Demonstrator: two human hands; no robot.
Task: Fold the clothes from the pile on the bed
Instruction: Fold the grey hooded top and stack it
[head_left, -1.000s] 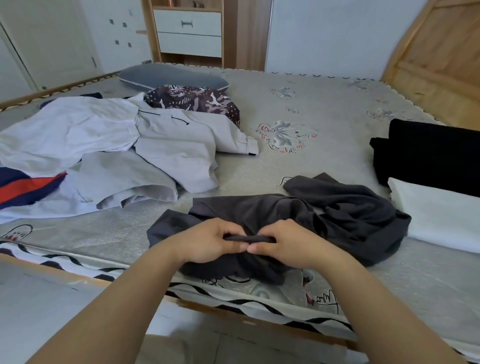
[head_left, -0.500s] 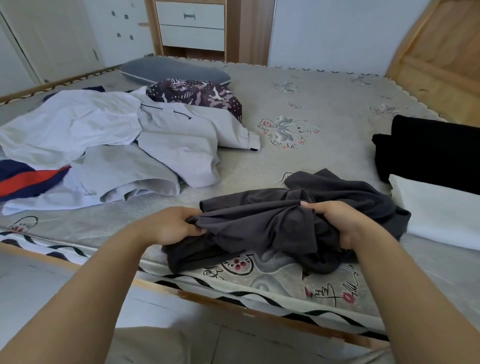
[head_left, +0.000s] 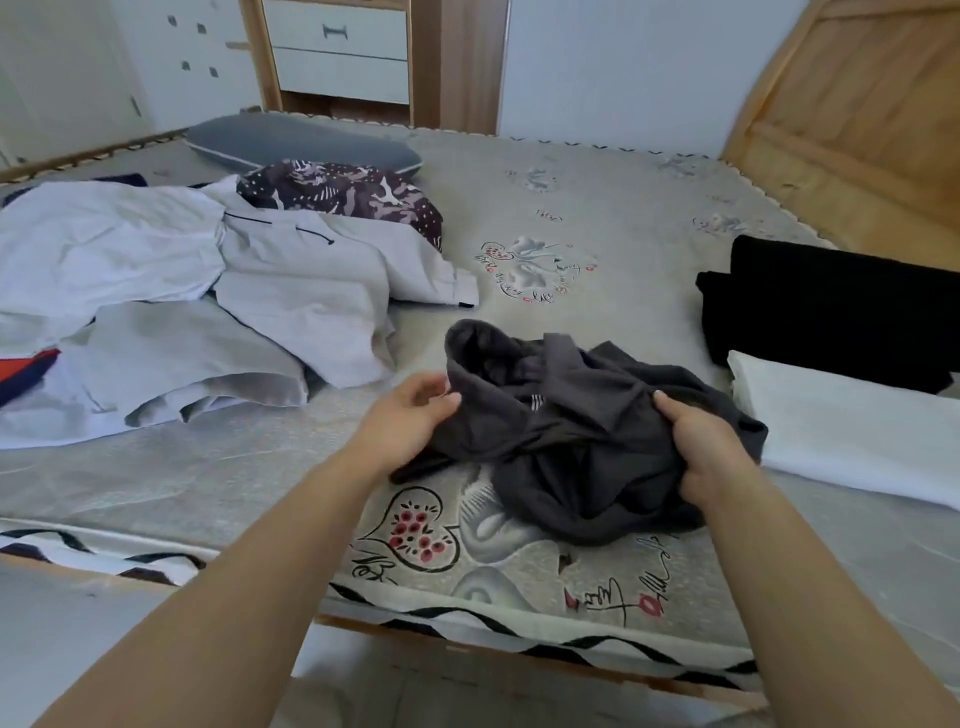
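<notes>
A dark grey garment (head_left: 576, 431) lies bunched on the near part of the bed (head_left: 597, 218), a small white label showing in its middle. My left hand (head_left: 410, 415) pinches its left edge, where the cloth curls up into a rounded opening. My right hand (head_left: 701, 441) grips a fold on its right side, thumb on top. The pile (head_left: 197, 291) of loose light grey and white clothes spreads over the bed's left side, with a red and navy piece at the far left edge.
A folded black garment (head_left: 831, 312) and a folded white one (head_left: 852, 431) lie at the right. A dark patterned bundle (head_left: 348, 192) and a grey pillow (head_left: 296, 140) sit at the back left. The wooden headboard (head_left: 857, 114) rises right; drawers (head_left: 337, 52) stand behind.
My hands have moved apart and away from me, carrying the grey garment farther onto the bed. Its left edge now stands open and raised.
</notes>
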